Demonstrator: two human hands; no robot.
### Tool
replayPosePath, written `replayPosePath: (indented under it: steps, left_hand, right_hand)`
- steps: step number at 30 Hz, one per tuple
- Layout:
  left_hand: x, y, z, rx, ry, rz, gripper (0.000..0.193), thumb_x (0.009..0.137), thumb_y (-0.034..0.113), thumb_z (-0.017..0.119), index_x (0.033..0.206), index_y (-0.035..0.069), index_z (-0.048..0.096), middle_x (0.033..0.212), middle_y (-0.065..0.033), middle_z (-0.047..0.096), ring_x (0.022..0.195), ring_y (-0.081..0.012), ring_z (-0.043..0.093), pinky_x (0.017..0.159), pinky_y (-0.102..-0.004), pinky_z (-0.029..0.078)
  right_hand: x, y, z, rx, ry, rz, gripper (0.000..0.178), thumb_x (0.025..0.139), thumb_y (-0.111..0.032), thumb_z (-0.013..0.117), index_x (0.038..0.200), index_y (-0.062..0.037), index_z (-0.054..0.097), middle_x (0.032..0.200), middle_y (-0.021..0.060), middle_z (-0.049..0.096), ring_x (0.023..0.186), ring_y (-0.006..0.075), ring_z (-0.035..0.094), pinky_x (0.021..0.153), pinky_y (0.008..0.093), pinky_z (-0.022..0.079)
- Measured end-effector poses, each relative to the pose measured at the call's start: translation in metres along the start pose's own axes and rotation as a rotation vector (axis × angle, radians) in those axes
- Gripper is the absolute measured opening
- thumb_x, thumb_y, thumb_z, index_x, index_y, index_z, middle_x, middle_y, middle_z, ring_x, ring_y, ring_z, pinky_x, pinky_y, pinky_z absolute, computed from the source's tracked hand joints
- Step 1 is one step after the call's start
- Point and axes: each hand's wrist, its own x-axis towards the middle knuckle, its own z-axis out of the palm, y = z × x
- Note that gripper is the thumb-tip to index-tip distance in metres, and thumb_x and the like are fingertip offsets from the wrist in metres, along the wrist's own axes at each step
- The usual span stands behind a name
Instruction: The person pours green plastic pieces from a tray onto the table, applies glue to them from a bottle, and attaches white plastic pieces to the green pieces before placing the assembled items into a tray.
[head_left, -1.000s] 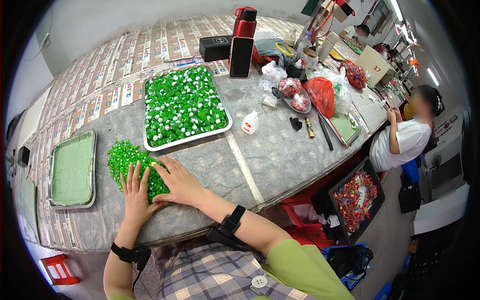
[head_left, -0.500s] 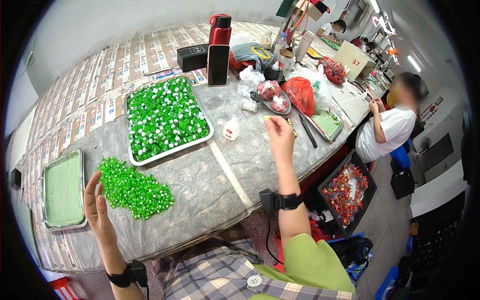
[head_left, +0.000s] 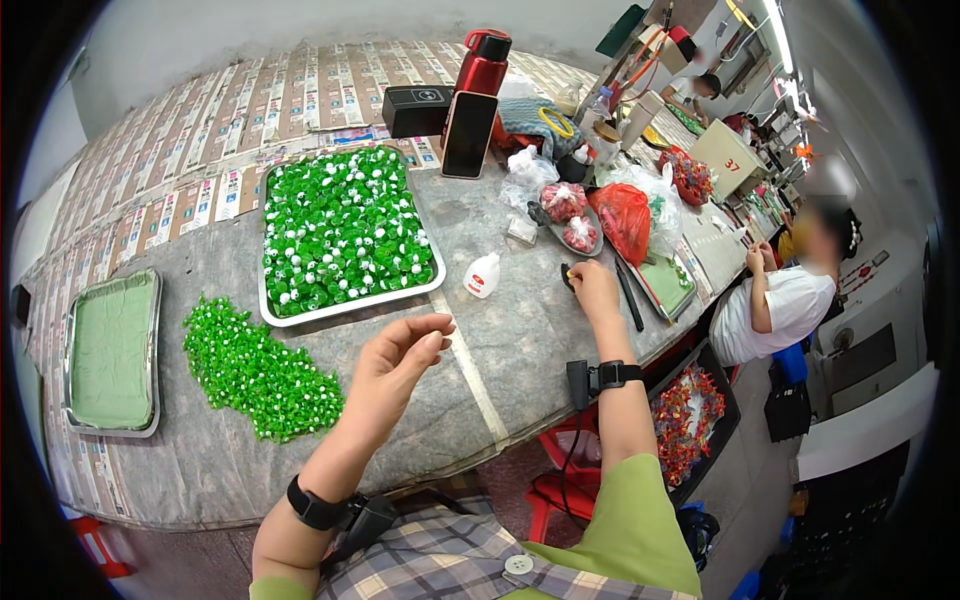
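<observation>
Ahead of me, a plain pale-grey wall (head_left: pixel 300 30) runs along the far side of my desk (head_left: pixel 530 375), its top covered with striped printed paper (head_left: pixel 200 130) at the back and grey sheeting nearer me, crossed by a pale strip (head_left: pixel 477 395). Red plastic seating (head_left: pixel 540 510) shows below the front edge, above a dull floor (head_left: pixel 745 440). To my right the room stretches away under a bright tube light (head_left: pixel 778 35), past a dark rectangle (head_left: pixel 860 362), doorway or panel, I can't tell.
</observation>
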Motion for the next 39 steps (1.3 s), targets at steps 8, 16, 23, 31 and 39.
replayPosePath:
  steps: [8,16,23,31,39]
  left_hand:
    - [0.013,-0.046,0.015,-0.068,-0.038,-0.136,0.027,0.085,0.018,0.05,0.105,0.001,0.052,0.095,-0.0046,0.057,0.087,-0.0099,0.052,0.075,-0.023,0.04]
    - [0.018,-0.063,-0.004,-0.139,0.111,-0.15,0.025,0.086,0.022,0.047,0.102,0.004,0.054,0.092,-0.0046,0.058,0.084,-0.01,0.053,0.073,-0.0228,0.04]
    - [0.016,-0.063,-0.01,-0.18,0.084,-0.165,0.026,0.086,0.024,0.048,0.102,0.005,0.054,0.09,-0.0046,0.059,0.083,-0.0104,0.053,0.073,-0.0237,0.041]
    - [0.012,-0.06,-0.013,-0.236,0.083,-0.217,0.025,0.086,0.023,0.047,0.102,0.005,0.054,0.089,-0.0037,0.058,0.083,-0.0106,0.054,0.073,-0.0239,0.043]
    - [0.012,-0.06,-0.011,-0.231,0.093,-0.231,0.025,0.086,0.023,0.048,0.102,0.005,0.054,0.089,-0.0035,0.058,0.083,-0.0101,0.054,0.074,-0.0237,0.043]
  right_hand:
    - [-0.006,0.012,-0.002,0.098,0.162,-0.018,0.008,0.071,-0.011,0.058,0.076,-0.0051,0.06,0.077,0.012,0.056,0.072,0.0292,0.055,0.063,0.0379,0.044]
    - [-0.004,0.045,0.001,-0.038,0.083,0.375,0.037,0.066,-0.032,0.065,0.087,-0.0026,0.057,0.078,0.016,0.058,0.078,0.0311,0.056,0.068,0.0396,0.044]
    - [0.01,0.049,0.006,0.036,0.074,0.371,0.039,0.069,-0.029,0.063,0.092,-0.0001,0.05,0.08,0.0164,0.057,0.074,0.0291,0.056,0.067,0.0379,0.044]
    - [-0.01,-0.095,-0.018,0.584,0.299,0.01,0.034,0.076,-0.035,0.059,0.088,-0.0042,0.049,0.069,0.0111,0.057,0.062,0.0259,0.057,0.054,0.033,0.042]
    - [-0.007,-0.128,-0.014,0.267,0.418,-0.002,0.036,0.074,-0.042,0.058,0.064,-0.0075,0.053,0.05,0.0084,0.053,0.046,0.0286,0.053,0.042,0.0347,0.039]
